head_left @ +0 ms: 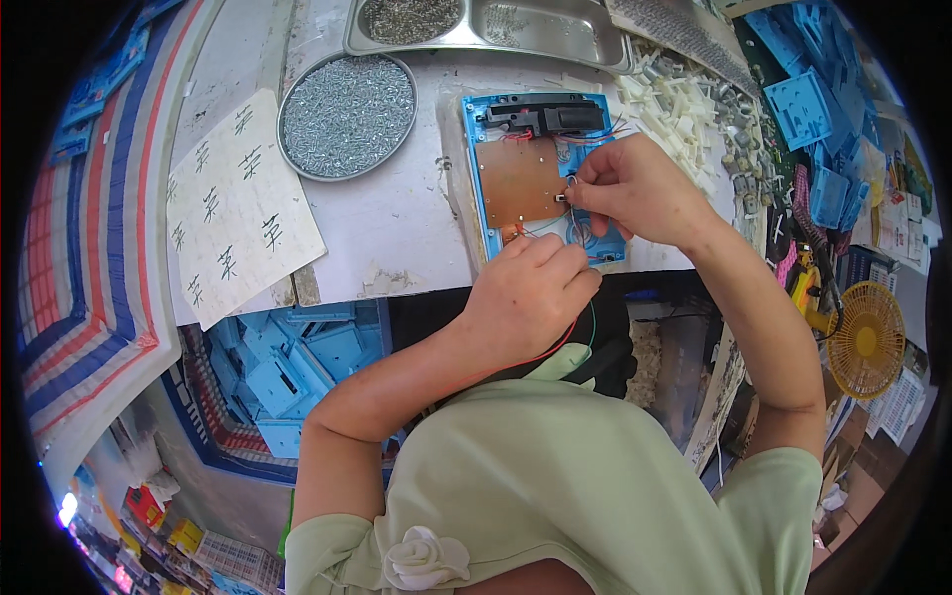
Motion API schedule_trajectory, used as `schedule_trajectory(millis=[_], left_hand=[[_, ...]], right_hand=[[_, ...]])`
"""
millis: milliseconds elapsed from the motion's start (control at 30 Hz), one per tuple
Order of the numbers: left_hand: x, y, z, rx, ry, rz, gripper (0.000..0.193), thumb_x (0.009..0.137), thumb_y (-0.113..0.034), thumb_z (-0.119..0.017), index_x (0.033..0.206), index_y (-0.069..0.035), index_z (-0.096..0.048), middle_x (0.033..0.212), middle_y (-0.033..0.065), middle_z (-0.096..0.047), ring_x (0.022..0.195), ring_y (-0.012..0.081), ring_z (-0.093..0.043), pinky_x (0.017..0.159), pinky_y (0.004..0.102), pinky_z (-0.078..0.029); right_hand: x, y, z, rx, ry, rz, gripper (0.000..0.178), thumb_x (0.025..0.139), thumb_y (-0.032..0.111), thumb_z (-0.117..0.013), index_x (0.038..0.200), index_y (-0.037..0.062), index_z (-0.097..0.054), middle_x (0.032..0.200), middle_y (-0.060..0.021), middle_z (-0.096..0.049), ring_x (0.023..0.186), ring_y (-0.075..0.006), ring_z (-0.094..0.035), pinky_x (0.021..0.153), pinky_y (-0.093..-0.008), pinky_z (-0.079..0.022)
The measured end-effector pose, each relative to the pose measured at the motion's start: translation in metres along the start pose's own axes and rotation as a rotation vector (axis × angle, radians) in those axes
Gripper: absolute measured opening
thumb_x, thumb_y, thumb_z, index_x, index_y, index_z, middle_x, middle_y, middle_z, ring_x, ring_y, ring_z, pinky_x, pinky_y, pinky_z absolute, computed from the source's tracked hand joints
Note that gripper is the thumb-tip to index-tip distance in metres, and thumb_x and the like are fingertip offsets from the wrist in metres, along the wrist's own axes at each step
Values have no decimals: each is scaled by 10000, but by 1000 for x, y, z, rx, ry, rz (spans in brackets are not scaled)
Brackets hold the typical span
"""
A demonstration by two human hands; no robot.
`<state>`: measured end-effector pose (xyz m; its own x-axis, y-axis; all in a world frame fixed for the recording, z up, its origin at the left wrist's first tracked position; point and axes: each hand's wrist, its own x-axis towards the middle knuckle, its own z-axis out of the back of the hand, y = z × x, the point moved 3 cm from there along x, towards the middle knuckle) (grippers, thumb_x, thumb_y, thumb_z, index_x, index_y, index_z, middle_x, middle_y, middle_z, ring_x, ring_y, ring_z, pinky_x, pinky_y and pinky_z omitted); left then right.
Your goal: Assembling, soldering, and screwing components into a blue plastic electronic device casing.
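Observation:
A blue plastic casing [473,188] lies open on the bench before me, holding a brown circuit board [518,181] and a black part [540,115] along its far side. My right hand [640,188] reaches over the casing's right side, thumb and forefinger pinching a thin wire beside the board's edge. Lower down, my left hand [534,293] is closed at the casing's near edge, around thin wires. A red wire [540,355] trails from it toward my forearm, and a green one [593,322] loops below. The left fingertips are partly hidden.
A round tray of screws [347,116] and a handwritten paper sheet [243,203] lie to the left. Behind stands a steel compartment tray [550,61]. White plastic parts [674,119] are heaped at right. Blue casings [288,372] fill a bin below; a yellow fan [866,339] is far right.

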<state>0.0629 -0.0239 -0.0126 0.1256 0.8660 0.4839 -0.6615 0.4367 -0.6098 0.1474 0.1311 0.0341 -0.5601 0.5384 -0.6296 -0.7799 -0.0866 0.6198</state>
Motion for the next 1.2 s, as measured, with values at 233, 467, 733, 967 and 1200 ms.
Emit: schedule_trajectory(millis=[233, 467, 733, 967, 1200], left_hand=[[1, 0, 0, -5, -13, -11, 138, 757, -109, -762, 890, -105, -726, 834, 18, -579, 777, 211, -572, 677, 362, -469], [1, 0, 1, -8, 3, -6, 144, 755, -105, -762, 893, -105, -722, 827, 19, -574, 765, 211, -567, 665, 364, -465], [1, 1, 0, 2, 18, -4, 147, 752, -109, -761, 894, -105, -724, 819, 16, -564, 761, 208, -562, 664, 364, -467], [1, 1, -1, -5, 13, -8, 148, 752, -108, -761, 897, -103, -730, 833, 25, -574, 775, 217, -567, 675, 367, -475], [-1, 1, 0, -12, 21, 1, 138, 759, -109, -757, 894, -102, -727, 840, 28, -578, 777, 220, -571, 683, 374, -473]], right_hand=[[6, -2, 9, -3, -66, 58, 162, 886, 122, -672, 833, -30, -687, 592, -59, -641, 448, -72, -533, 423, -235, -399], [1, 0, 2, 5, -4, 27, 168, 888, 125, -682, 862, -40, -698, 600, -53, -638, 458, -66, -537, 416, -237, -401], [5, -7, 1, 109, 3, 13, 123, 795, 91, -700, 807, -31, -708, 617, -78, -673, 491, -102, -600, 466, -265, -483], [5, -10, -4, -100, -188, 191, 156, 778, 137, -712, 805, -17, -717, 642, -129, -679, 538, -209, -660, 560, -340, -536], [-9, 0, 11, -319, -418, 321, 252, 760, 253, -725, 784, 3, -733, 686, -184, -681, 620, -323, -675, 627, -392, -545]])
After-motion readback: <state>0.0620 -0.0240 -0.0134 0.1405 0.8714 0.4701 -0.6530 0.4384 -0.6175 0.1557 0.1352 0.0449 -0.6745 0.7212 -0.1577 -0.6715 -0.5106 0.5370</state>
